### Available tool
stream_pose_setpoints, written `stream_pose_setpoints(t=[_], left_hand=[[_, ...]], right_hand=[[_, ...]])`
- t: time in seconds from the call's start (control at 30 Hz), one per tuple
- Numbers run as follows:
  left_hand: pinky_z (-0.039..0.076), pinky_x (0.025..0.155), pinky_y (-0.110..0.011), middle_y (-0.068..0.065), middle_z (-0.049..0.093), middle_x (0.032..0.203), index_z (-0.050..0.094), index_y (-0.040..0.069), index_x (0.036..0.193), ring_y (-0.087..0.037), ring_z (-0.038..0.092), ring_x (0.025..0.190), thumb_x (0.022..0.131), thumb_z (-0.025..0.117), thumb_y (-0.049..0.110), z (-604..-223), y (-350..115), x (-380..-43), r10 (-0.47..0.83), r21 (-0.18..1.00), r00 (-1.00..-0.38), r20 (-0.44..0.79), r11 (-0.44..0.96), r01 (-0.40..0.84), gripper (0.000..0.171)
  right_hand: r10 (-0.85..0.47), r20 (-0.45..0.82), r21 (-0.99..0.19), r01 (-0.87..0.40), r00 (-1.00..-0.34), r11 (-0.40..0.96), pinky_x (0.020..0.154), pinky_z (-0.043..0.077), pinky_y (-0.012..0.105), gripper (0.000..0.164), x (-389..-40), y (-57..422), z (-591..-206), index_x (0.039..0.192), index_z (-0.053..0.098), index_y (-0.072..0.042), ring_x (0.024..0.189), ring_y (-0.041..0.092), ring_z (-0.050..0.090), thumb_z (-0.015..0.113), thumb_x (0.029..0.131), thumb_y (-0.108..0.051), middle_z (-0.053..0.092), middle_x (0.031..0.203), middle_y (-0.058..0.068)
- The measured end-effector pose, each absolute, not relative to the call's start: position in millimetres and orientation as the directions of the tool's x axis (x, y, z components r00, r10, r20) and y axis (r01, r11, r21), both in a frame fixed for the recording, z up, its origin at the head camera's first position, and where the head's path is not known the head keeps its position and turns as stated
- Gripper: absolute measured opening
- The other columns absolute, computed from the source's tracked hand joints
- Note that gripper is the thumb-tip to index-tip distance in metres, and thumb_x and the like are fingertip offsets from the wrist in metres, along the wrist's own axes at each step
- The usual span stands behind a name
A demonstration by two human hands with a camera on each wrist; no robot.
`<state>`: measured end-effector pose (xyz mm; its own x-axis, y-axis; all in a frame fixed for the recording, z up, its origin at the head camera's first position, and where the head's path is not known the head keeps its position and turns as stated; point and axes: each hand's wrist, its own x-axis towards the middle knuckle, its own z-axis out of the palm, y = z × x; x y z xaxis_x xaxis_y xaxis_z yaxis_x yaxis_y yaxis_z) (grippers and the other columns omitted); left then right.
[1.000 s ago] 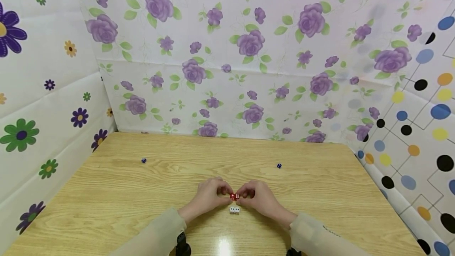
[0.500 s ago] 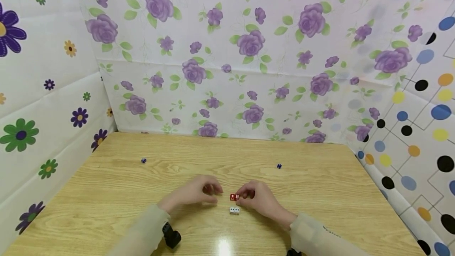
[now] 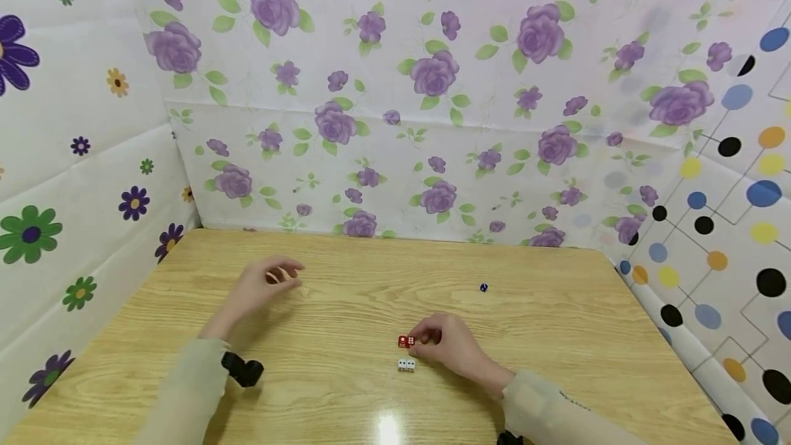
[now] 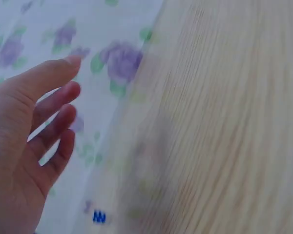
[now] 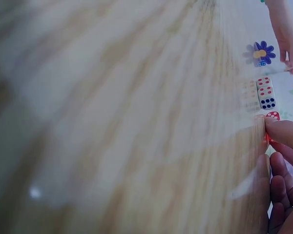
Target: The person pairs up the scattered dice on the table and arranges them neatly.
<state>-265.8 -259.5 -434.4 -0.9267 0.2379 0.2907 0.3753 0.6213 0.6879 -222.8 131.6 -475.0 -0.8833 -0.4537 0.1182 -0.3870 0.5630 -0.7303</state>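
Two red dice (image 3: 405,341) stand side by side on the wooden table. My right hand (image 3: 454,349) pinches the right-hand one between thumb and fingertips; in the right wrist view the thumb covers much of the red die (image 5: 272,117). Just in front of the red pair sits a pair of white dice (image 3: 406,365). Over the table's left part hovers my left hand (image 3: 262,287), fingers loosely bent and holding nothing. A blue die (image 4: 99,217) lies below that hand in the left wrist view, and the hand hides it in the head view.
Another blue die (image 3: 484,287) lies farther back on the right of the table (image 3: 346,404). Flowered cloth (image 3: 371,88) hangs behind the table's back edge, with patterned sheets on both sides. Each wrist carries a black camera (image 3: 243,369).
My left hand has let go of the left red die and moved left and back, over the spot of the left blue die. The right hand has stayed at the red dice.
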Motion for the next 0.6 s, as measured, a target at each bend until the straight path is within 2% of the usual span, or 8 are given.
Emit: stream_pose_setpoints(t=[0.13,0.3,0.53,0.6], left_hand=[[0.051,0.071,-0.022,-0.014,0.069,0.104,0.068,0.01,0.122,-0.004,0.059,0.081,0.093,0.07,0.023,-438.8,-288.5,-271.8,0.113,0.669,-0.925,0.362,0.66,0.342,0.032],[0.048,0.072,-0.02,-0.019,0.065,0.111,0.064,0.008,0.127,-0.001,0.054,0.084,0.093,0.069,0.024,-447.7,-317.2,-276.5,0.055,0.665,-0.924,0.378,0.678,0.313,0.038],[0.047,0.075,-0.021,-0.021,0.061,0.114,0.062,0.005,0.13,-0.026,0.059,0.094,0.092,0.071,0.025,-454.7,-338.2,-277.1,0.066,0.649,-0.944,0.324,0.71,0.272,0.043],[0.047,0.075,-0.022,-0.021,0.06,0.114,0.061,0.004,0.131,-0.027,0.059,0.095,0.092,0.071,0.025,-457.6,-341.5,-277.0,0.067,0.655,-0.954,0.291,0.713,0.25,0.045]], right_hand=[[-0.454,0.122,-0.723,-0.393,-0.882,0.568,0.061,0.045,0.022,0.013,-224.2,132.3,-476.7,0.092,0.077,-0.023,0.068,0.006,0.053,0.082,0.081,-0.027,0.065,0.081,-0.006],[-0.447,0.12,-0.726,-0.386,-0.886,0.57,0.062,0.045,0.022,0.012,-224.2,131.2,-478.0,0.09,0.076,-0.025,0.068,0.006,0.053,0.082,0.081,-0.027,0.064,0.081,-0.007],[-0.446,0.111,-0.725,-0.379,-0.888,0.576,0.061,0.045,0.022,0.012,-222.9,132.0,-475.8,0.091,0.076,-0.025,0.068,0.006,0.053,0.082,0.081,-0.028,0.064,0.081,-0.007],[-0.446,0.108,-0.725,-0.378,-0.888,0.576,0.062,0.046,0.022,0.012,-222.5,132.1,-475.1,0.092,0.076,-0.025,0.068,0.006,0.053,0.081,0.082,-0.028,0.064,0.081,-0.007]])
